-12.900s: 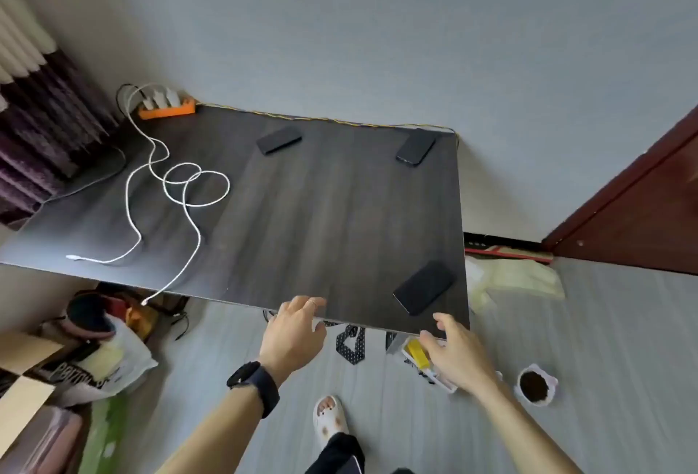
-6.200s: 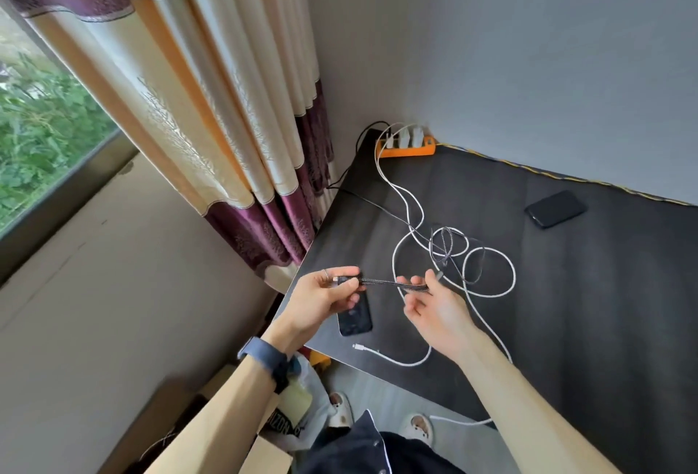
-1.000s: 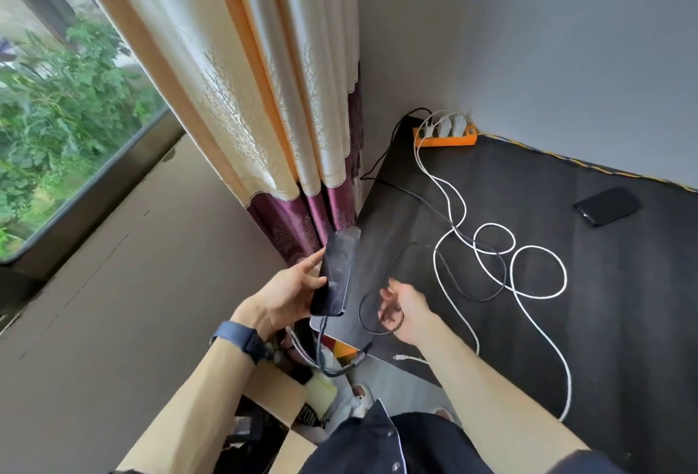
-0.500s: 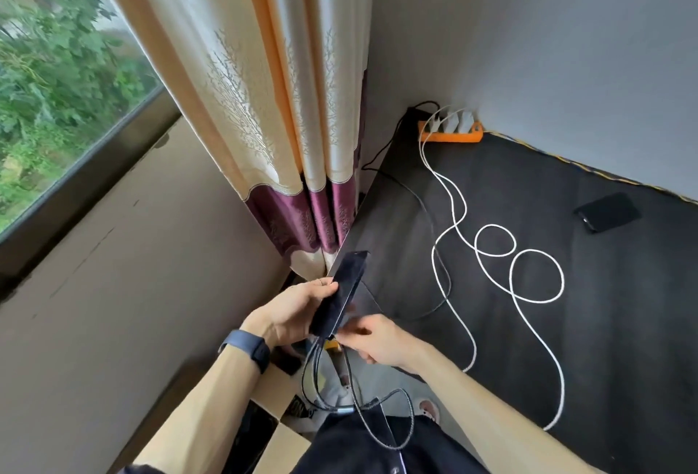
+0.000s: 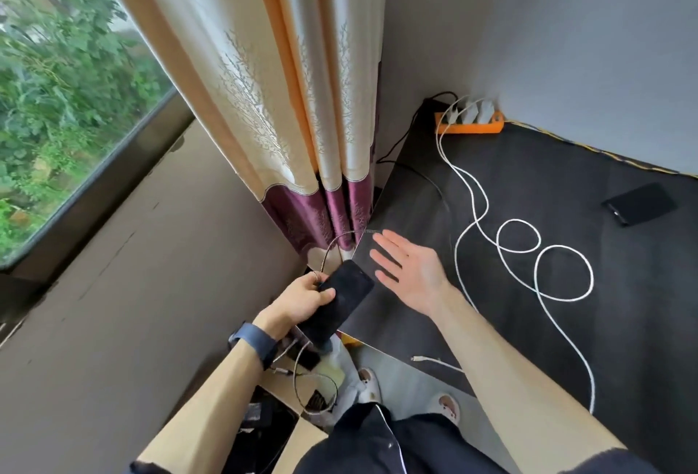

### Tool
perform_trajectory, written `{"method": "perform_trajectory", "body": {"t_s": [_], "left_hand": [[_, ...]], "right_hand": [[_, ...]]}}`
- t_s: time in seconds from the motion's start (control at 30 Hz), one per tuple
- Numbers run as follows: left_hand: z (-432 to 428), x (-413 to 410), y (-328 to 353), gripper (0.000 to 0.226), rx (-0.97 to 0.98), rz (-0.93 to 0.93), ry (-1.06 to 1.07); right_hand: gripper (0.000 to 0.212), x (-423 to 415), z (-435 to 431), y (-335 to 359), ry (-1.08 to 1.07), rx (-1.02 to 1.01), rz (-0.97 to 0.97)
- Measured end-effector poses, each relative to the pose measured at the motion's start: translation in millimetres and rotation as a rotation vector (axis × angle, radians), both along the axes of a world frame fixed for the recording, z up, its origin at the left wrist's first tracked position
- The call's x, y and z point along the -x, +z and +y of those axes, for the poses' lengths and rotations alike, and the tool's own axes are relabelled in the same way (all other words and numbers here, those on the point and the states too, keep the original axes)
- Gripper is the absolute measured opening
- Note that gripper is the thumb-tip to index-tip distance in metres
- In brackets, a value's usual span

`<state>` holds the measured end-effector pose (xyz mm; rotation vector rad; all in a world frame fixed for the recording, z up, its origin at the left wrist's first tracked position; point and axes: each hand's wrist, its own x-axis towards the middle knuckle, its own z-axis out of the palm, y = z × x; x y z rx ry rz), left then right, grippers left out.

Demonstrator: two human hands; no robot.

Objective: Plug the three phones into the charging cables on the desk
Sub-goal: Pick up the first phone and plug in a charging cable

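My left hand (image 5: 302,298) grips a black phone (image 5: 340,300) at the desk's near left corner, tilted, its lower end past the edge. A dark braided cable (image 5: 332,247) arcs from the desk edge to the phone; another loop of it hangs below (image 5: 317,386). My right hand (image 5: 409,271) hovers flat and open over the dark desk (image 5: 566,322), just right of the phone, holding nothing. Two white cables (image 5: 544,269) loop across the desk from the orange power strip (image 5: 470,122); one white plug end (image 5: 419,359) lies near the front edge. A second black phone (image 5: 638,203) lies at the far right.
A cream and purple curtain (image 5: 302,96) hangs against the desk's left corner, with a window (image 5: 68,77) beyond. Cardboard boxes with clutter (image 5: 272,417) sit on the floor below the phone. My feet in slippers (image 5: 370,385) stand by the desk's front edge.
My right hand has let go of the cable at the phone's bottom and lifted open over the desk. My left hand has lowered the phone toward the desk corner.
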<state>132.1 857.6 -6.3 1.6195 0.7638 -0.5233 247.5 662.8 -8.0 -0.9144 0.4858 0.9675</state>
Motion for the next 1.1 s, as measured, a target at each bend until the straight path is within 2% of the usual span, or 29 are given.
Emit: {"method": "perform_trajectory", "body": {"t_s": [0.1, 0.2, 0.33, 0.47, 0.63, 0.83, 0.93, 1.03, 1.1], "left_hand": [[-0.9, -7.0, -25.6, 0.01, -0.15, 0.014, -0.014], [-15.8, -22.7, -52.3, 0.021, -0.207, 0.031, -0.037], [-48.4, -47.3, -84.5, 0.036, -0.172, 0.047, -0.047], [-67.1, -58.8, -96.8, 0.043, -0.281, 0.113, -0.144], [-69.1, -60.8, -106.4, 0.043, -0.372, 0.117, -0.07], [-66.5, -63.6, -110.5, 0.043, -0.436, 0.156, -0.029], [-60.0, -58.0, -109.8, 0.059, -0.486, 0.25, -0.06], [-56.4, -55.0, -104.8, 0.069, -0.702, 0.233, -0.165], [-53.3, -58.4, -103.6, 0.056, -0.686, 0.137, -0.166]], "right_hand": [[0.035, 3.5, 1.9, 15.9, 0.153, 0.023, -0.107], [0.031, 23.9, -24.4, -6.0, 0.309, 0.31, -0.129], [0.031, 53.2, -77.9, -40.9, 0.256, 0.541, 0.008], [0.027, 68.1, -105.2, -54.9, 0.224, 0.607, 0.044], [0.022, 60.6, -105.8, -64.9, 0.145, 0.662, 0.046], [0.041, 50.3, -82.1, -77.3, 0.136, 0.658, 0.037], [0.047, 54.7, -55.0, -81.8, 0.285, 0.671, -0.016], [0.06, 61.8, -25.4, -86.3, 0.496, 0.752, -0.197], [0.071, 64.7, -9.4, -86.0, 0.618, 0.89, -0.383]]}}
